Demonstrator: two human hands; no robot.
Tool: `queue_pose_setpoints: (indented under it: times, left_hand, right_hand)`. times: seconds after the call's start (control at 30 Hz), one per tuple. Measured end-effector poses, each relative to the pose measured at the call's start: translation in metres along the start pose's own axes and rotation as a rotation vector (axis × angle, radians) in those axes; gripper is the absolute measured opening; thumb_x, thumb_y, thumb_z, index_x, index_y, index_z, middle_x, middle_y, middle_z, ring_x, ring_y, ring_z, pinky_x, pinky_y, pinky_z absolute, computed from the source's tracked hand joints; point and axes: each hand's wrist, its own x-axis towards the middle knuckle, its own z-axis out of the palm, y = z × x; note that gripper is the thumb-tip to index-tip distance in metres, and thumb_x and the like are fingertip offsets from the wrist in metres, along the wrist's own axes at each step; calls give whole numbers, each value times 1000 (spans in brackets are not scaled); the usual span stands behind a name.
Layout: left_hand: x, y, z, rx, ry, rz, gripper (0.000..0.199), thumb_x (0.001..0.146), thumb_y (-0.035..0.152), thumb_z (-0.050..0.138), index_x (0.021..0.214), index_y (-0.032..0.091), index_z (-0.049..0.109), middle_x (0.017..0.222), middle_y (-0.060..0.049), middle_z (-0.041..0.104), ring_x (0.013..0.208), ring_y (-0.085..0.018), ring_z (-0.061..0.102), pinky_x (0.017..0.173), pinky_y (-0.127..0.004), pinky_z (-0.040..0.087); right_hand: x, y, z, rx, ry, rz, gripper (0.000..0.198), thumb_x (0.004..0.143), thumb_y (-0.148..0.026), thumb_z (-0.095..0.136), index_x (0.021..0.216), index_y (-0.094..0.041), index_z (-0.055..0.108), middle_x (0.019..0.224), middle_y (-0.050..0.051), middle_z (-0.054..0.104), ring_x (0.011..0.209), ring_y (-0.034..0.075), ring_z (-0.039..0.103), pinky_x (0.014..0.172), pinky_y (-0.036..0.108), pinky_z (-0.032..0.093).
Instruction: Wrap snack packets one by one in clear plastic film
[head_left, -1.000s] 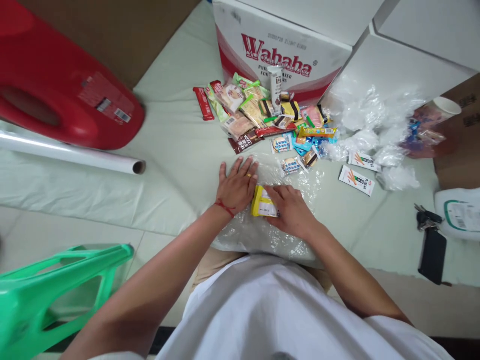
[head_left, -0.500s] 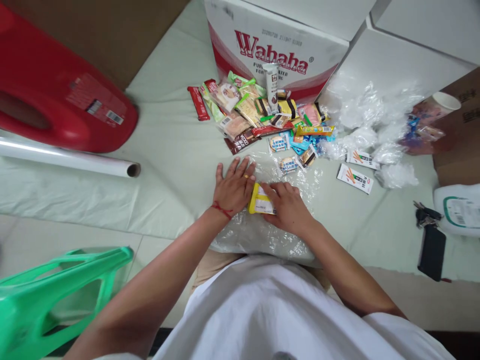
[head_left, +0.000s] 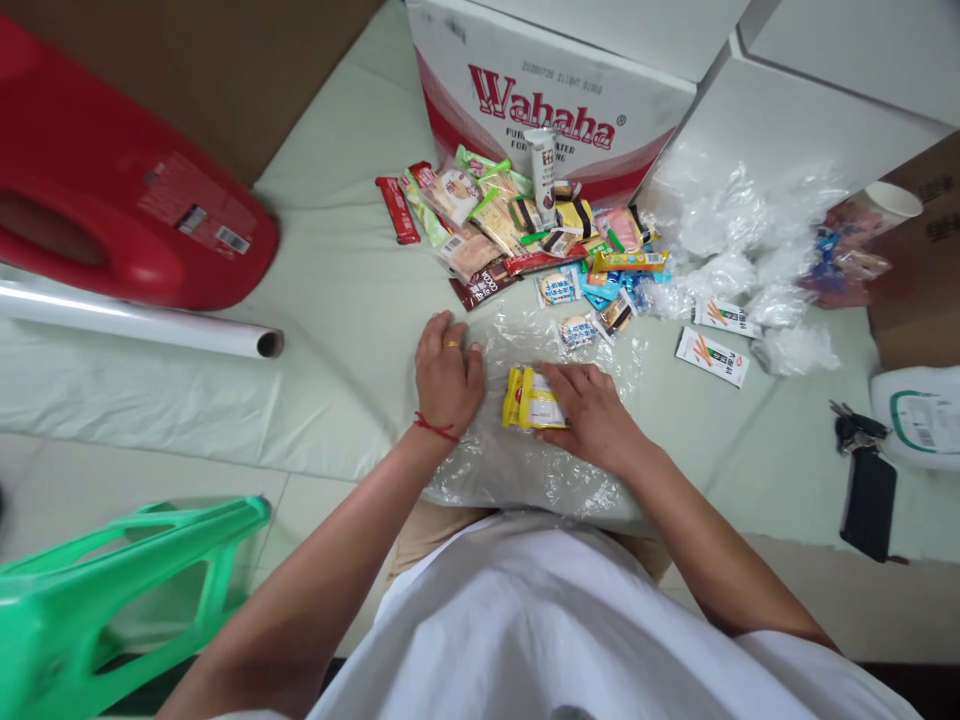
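My right hand (head_left: 592,415) rests on yellow snack packets (head_left: 541,400), its thumb and fingers around their right end. They lie side by side on a crinkled sheet of clear plastic film (head_left: 502,470). Left of the packets, and apart from them, my left hand (head_left: 450,375) is lowered at the film's left edge. Its fingers are bent and close together, while the thumb stands off to the side; nothing shows in it. A ring and a red string bracelet are on this hand. Just beyond the film sit small wrapped biscuits (head_left: 576,331).
A heap of wrapped snacks (head_left: 495,215) leans towards a Wahaha carton (head_left: 555,95). To the right are crumpled clear plastic bundles (head_left: 739,230), two white snack packets and a black phone-like object (head_left: 868,505) with keys. A film roll (head_left: 142,315) and red jug (head_left: 150,170) stand left.
My left hand has drawn away to the left from the packets, and its spread fingers have bent. My right hand has shifted slightly right, and more of the yellow packets shows.
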Motion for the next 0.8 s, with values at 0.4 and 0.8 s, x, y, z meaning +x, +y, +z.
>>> queue_pose_setpoints:
  times: [0.4,0.8]
  left_hand:
    - [4,31,-3,211,-49,-122,23,94,37,61,99,17,72,125,-19,65,126,-40,54,103,-56,45]
    - [9,27,-9,166,-96,-318,23,100,41,52,113,22,56,82,-4,73,75,-25,71,69,-32,45]
  right_hand:
    - [-3,-7,12,17,63,42,83,88,-33,76,163,-15,44,149,20,57,129,38,48,108,52,39]
    - [1,-8,9,32,66,47,81,88,-38,73,161,-15,46,147,19,58,127,38,48,105,51,39]
